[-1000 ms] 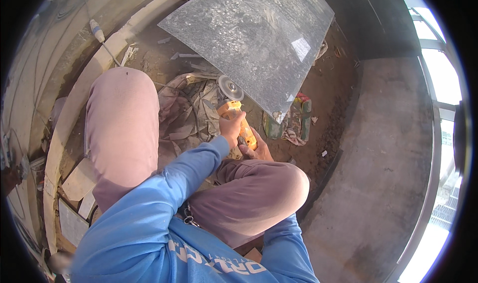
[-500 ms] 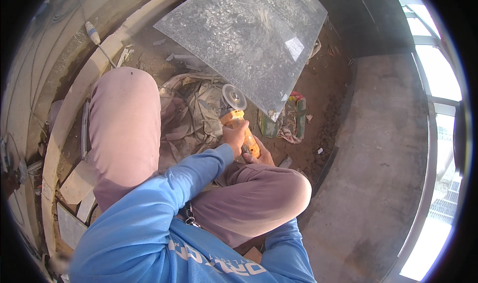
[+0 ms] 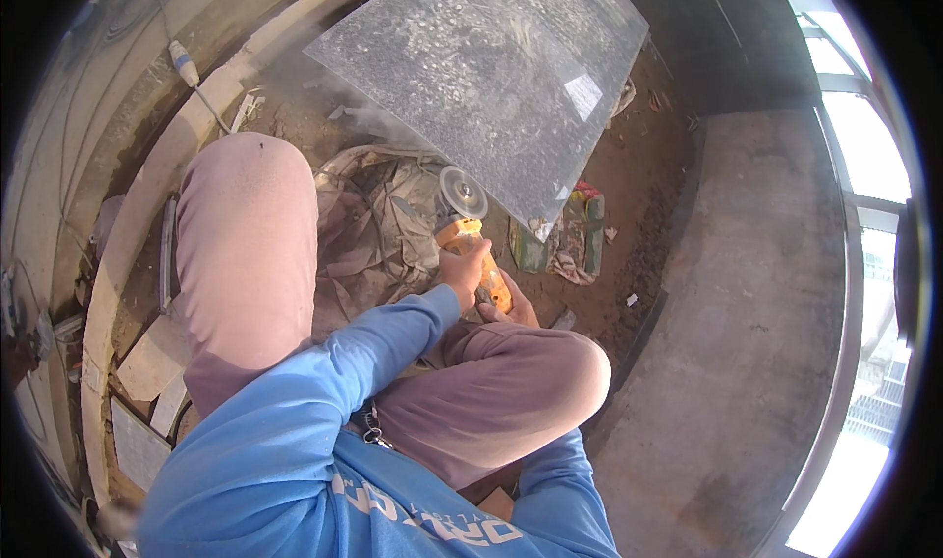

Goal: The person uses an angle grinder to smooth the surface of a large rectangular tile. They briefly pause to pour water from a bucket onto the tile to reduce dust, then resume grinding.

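Both my hands grip a yellow angle grinder (image 3: 491,288). My left hand (image 3: 462,269) wraps round its front part, just behind the head. Farther back, my right hand (image 3: 517,310) closes on the rear of the body, close to my bent right knee. The round cutting disc (image 3: 463,194) sits at the near edge of a large grey stone slab (image 3: 481,77); whether it touches the stone I cannot tell. Pale dust hangs along the slab's left edge. Below the disc, to its left, lies crumpled dusty sheeting (image 3: 393,214).
A green and red bag (image 3: 586,226) lies on the dirt by the slab's near corner. Tile offcuts (image 3: 152,362) lie at the left. A cable connector (image 3: 184,64) hangs at the upper left. Along the right runs a grey concrete surface (image 3: 732,362).
More dust drifts at the slab's left edge and upper left. My hands and the grinder have barely moved. My right knee has shifted very slightly left.
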A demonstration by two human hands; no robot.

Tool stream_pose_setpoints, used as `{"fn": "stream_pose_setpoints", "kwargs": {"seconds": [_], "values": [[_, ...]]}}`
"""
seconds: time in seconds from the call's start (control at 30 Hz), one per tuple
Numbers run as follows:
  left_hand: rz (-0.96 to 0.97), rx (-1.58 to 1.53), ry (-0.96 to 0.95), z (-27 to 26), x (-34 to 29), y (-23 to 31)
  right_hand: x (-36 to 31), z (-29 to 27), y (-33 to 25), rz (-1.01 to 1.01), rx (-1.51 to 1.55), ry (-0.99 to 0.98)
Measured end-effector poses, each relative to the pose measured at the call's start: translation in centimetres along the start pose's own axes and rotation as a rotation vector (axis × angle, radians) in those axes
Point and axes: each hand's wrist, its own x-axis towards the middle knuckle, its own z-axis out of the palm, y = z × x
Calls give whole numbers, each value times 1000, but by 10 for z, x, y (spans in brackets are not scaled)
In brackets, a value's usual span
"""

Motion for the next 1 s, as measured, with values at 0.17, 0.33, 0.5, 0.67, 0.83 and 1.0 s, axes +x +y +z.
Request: {"fn": "stream_pose_setpoints", "kwargs": {"seconds": [0.17,0.33,0.5,0.67,0.83,1.0], "values": [[22,3,-2,-4,13,6,10,12,-9,-30,12,-30],[42,-11,-9,-6,18,18,19,19,-18,-6,-11,-52],[24,-47,-6,-5,26,31,36,17,-9,-38,-92,-39],[46,-37,-10,-10,38,32,43,22,-11,-6,-134,-11],[19,-74,-68,-10,42,36,46,21,-16,3,-241,-7],[-35,-82,-84,-10,39,45,46,24,-22,-5,-296,27]]}}
